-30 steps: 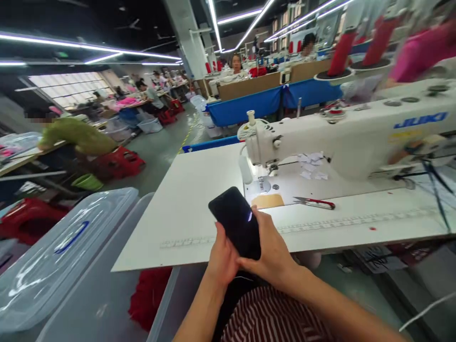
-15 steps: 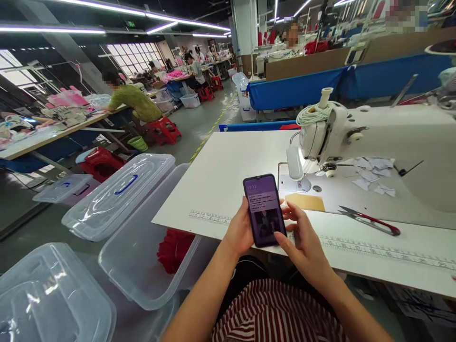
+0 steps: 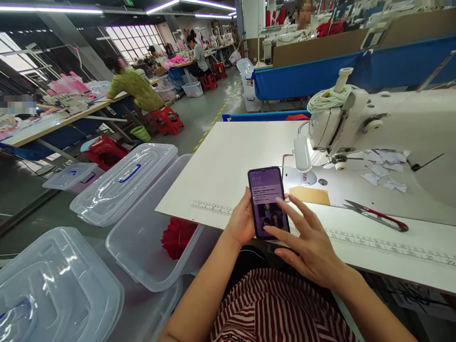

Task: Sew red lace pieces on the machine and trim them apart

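Note:
A smartphone [image 3: 269, 202] with a lit purple screen reading 11:12 is tilted up over the front edge of a white sewing table [image 3: 228, 161]. My left hand [image 3: 242, 219] is closed around its left side. Over the lower right of the screen, my right hand [image 3: 306, 237] has its fingers spread; a fingertip lies at the glass, though whether it touches I cannot tell. To the right, thread snips [image 3: 377, 215] with a red handle rest on the table. Behind the phone stands a white sewing machine [image 3: 356, 123], with a yellow piece [image 3: 309, 195] by its needle plate.
A clear plastic bin [image 3: 142, 251] holding red fabric [image 3: 178, 237] stands left of the table, with lidded bins [image 3: 57, 285] beside it. White scraps [image 3: 384, 166] lie under the machine arm. A printed ruler [image 3: 388, 244] runs along the front edge. Co-workers [image 3: 137, 90] sit farther back.
My right hand has moved from the phone's right edge onto its screen, with the fingers spreading. The screen has brightened. My left hand keeps its hold, and the camera view has shifted slightly.

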A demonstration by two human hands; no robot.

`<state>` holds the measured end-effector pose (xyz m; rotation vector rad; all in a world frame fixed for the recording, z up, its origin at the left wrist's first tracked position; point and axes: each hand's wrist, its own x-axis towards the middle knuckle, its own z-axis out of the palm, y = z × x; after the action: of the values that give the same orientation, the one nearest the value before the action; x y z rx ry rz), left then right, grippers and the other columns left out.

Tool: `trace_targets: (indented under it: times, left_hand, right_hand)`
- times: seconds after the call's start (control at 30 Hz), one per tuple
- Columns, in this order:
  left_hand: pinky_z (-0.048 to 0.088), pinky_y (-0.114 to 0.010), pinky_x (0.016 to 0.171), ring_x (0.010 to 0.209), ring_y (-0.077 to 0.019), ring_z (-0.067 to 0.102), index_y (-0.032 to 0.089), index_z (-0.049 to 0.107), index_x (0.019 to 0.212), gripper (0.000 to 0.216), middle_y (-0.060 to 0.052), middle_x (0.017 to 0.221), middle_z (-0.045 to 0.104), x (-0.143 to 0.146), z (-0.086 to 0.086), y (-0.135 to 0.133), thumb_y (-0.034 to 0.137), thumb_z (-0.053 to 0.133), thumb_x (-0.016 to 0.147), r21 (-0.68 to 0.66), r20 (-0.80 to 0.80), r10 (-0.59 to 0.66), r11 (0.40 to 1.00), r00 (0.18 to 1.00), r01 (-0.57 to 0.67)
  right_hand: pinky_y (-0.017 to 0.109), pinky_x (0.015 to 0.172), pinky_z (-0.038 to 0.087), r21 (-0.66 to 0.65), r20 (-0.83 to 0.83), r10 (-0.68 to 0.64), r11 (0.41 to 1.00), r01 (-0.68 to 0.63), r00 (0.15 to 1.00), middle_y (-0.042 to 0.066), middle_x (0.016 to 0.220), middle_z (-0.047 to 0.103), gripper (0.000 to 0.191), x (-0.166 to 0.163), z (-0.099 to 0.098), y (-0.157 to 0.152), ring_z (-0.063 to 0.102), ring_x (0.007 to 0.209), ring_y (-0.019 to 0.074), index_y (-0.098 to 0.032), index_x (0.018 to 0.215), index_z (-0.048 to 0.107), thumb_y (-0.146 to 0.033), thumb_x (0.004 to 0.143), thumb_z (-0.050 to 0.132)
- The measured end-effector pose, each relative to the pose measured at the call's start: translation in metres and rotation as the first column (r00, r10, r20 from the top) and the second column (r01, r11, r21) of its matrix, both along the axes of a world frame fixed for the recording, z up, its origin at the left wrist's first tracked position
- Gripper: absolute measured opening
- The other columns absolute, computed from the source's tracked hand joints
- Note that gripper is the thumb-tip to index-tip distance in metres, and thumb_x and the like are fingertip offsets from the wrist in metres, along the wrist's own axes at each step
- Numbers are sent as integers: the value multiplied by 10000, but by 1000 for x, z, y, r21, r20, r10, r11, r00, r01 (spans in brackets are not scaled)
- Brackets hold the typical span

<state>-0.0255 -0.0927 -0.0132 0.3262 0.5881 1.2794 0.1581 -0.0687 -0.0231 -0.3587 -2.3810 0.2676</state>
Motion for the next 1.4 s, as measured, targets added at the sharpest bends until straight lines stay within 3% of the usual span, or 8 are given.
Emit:
trace_targets:
  times: [0.1, 0.17, 0.53, 0.8, 1.07, 1.4]
  left_hand:
    - [361, -450, 1098, 1246, -317, 552, 58, 640, 1227, 748, -196, 1309, 609, 1, 0, 0, 591, 171, 994, 26, -14, 8, 1000, 1000, -8]
    - [385, -430, 1070, 1234, -309, 561, 65, 636, 1235, 746, -194, 1299, 617, 1, -1, 0, 589, 163, 994, 41, -26, -2, 999, 1000, 3]
    - [396, -437, 1043, 1100, -292, 644, 51, 638, 1237, 799, -204, 1266, 634, -1, -2, -1, 571, 81, 997, 84, 19, -67, 994, 998, 65]
    - [421, -392, 987, 1160, -293, 608, 60, 623, 1263, 787, -208, 1276, 628, -1, -3, -1, 566, 81, 1000, 85, -10, -48, 995, 999, 49]
    - [456, -354, 927, 1115, -265, 634, 62, 624, 1267, 792, -196, 1248, 650, -2, -2, 0, 558, 67, 1001, 68, -13, -62, 996, 998, 63]
    - [452, -377, 929, 1122, -283, 625, 75, 627, 1271, 783, -199, 1290, 623, -1, -1, -1, 577, 93, 997, 53, -27, -61, 997, 998, 62]
  right_hand:
    - [587, 1114, 352, 94, 72, 61, 993, -67, 996, 43, 1418, 561, 242, 2, 2, 4, 300, 1436, 335, -238, 1078, 645, -408, 940, 541]
    - [563, 1142, 323, 130, 109, 98, 985, -112, 989, 14, 1362, 614, 201, 4, 2, 7, 336, 1427, 315, -238, 990, 644, -414, 922, 576]
    - [527, 1055, 406, 73, -58, 159, 985, -154, 986, 64, 1235, 696, 111, 4, 5, 18, 414, 1376, 313, -203, 965, 617, -249, 927, 523]
    - [500, 1074, 347, 51, -12, 197, 979, -196, 980, 34, 1218, 708, 120, 6, 4, 14, 424, 1364, 304, -194, 973, 612, -201, 947, 495]
    - [477, 1010, 418, 44, -33, 206, 978, -205, 978, 57, 1195, 718, 149, 6, 6, 16, 443, 1354, 293, -186, 991, 605, -114, 891, 520]
    - [482, 1103, 346, 3, -40, 256, 967, -256, 966, 13, 1223, 706, 215, 3, 6, 15, 420, 1380, 275, -180, 1067, 608, -93, 893, 518]
